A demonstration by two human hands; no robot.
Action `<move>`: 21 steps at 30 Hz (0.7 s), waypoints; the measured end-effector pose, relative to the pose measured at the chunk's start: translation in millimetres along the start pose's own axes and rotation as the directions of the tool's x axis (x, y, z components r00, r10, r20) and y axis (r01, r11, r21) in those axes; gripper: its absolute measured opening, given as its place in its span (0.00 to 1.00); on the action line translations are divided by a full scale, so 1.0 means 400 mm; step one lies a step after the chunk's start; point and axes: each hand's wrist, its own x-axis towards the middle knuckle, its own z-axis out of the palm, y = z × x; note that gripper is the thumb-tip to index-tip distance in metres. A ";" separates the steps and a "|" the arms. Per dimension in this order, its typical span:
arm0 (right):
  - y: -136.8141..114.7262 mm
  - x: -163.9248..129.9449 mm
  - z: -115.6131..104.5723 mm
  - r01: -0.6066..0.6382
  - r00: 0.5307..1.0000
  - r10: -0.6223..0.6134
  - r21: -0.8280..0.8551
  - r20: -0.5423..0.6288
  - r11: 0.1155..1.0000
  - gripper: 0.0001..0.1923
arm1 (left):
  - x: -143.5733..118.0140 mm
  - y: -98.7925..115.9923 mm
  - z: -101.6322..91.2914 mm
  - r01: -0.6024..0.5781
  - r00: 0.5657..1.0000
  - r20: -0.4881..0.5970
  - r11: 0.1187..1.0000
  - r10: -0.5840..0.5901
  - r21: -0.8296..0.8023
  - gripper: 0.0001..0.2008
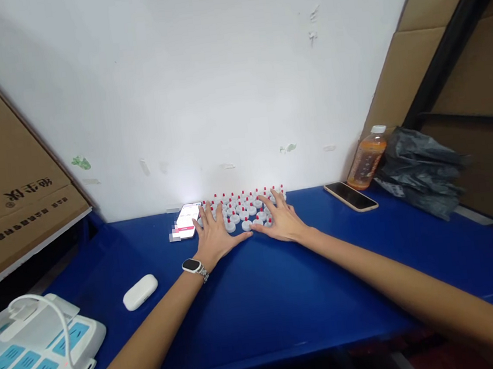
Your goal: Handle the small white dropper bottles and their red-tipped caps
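Several small white caps with red tips (243,203) stand packed together on the blue table (283,286), close to the white wall. My left hand (214,233) lies flat at the left side of the cluster, fingers spread and touching the caps; a watch sits on its wrist. My right hand (280,218) lies flat at the right side, fingers spread over the caps. The two thumbs nearly meet in front of the cluster. Neither hand grips anything.
A lit phone (187,219) lies left of the caps, a dark phone (350,196) to the right. An orange drink bottle (366,159) and black plastic bag (421,169) stand far right. A white earbud case (140,292) and power strip (31,362) lie near left. Cardboard boxes (8,180) flank both sides.
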 end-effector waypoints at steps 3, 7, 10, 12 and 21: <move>0.011 0.026 0.011 -0.002 1.000 0.002 0.019 0.020 1.000 0.49 | 0.032 -0.007 0.020 0.016 0.999 0.028 1.000 -0.017 0.022 0.60; 0.019 0.041 0.019 0.001 1.000 -0.002 0.040 0.014 0.999 0.48 | 0.051 0.005 0.030 -0.011 0.999 0.045 1.000 0.011 0.010 0.58; 0.022 0.045 0.022 -0.002 1.000 0.002 0.033 0.004 0.999 0.46 | 0.059 0.013 0.036 -0.034 0.998 0.056 0.999 0.034 -0.005 0.57; 0.022 0.049 0.024 -0.005 1.000 0.005 0.023 -0.001 1.000 0.46 | 0.066 0.014 0.042 -0.036 0.998 0.057 0.999 0.037 -0.008 0.56; 0.023 0.025 0.011 -0.004 0.999 0.005 0.029 -0.050 1.000 0.46 | 0.046 0.022 0.031 -0.052 0.999 0.011 0.999 0.051 0.017 0.55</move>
